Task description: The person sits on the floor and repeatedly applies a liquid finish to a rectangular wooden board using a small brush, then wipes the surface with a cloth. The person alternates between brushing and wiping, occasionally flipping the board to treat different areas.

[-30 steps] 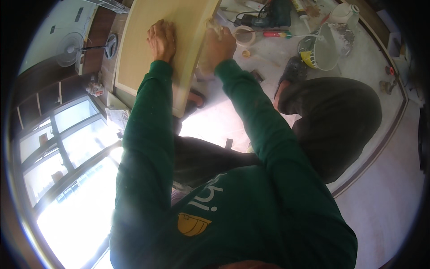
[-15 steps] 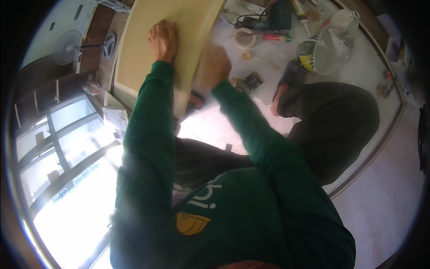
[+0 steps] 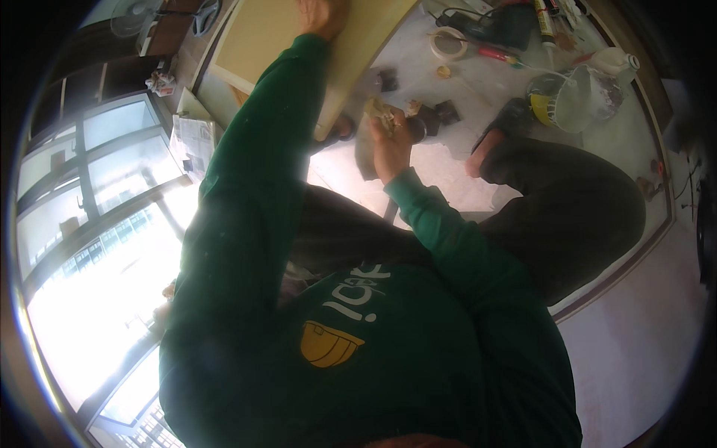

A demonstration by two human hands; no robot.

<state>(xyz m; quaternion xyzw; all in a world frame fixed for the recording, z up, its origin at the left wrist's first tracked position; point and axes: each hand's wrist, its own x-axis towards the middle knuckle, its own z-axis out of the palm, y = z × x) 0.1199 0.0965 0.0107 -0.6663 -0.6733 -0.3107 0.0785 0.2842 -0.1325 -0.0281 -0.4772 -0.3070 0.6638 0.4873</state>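
A pale yellow-tan board (image 3: 261, 45) with a lighter edge strip stands in front of me. My left hand (image 3: 325, 15) rests on its face, fingers apart as far as they show; the fingertips run out of view at the top. Just right of the board's edge, my right hand (image 3: 393, 145) is closed around a folded sheet (image 3: 364, 149), dark grey on one face and tan at its crumpled top, like sandpaper. The sheet is apart from the board.
On the dusty floor at the back right lie a roll of tape (image 3: 448, 45), a red-handled tool (image 3: 497, 54), a dark power tool (image 3: 508, 28) and a sealant tube (image 3: 544, 26). A white bucket (image 3: 575, 101) and a white jug (image 3: 616, 61) stand farther right. Windows (image 3: 123, 157) are at left.
My right hand, blurred against the board's edge before, has drawn back toward me, and the folded sheet now shows in it. The view has shifted, so my left hand and the board sit higher.
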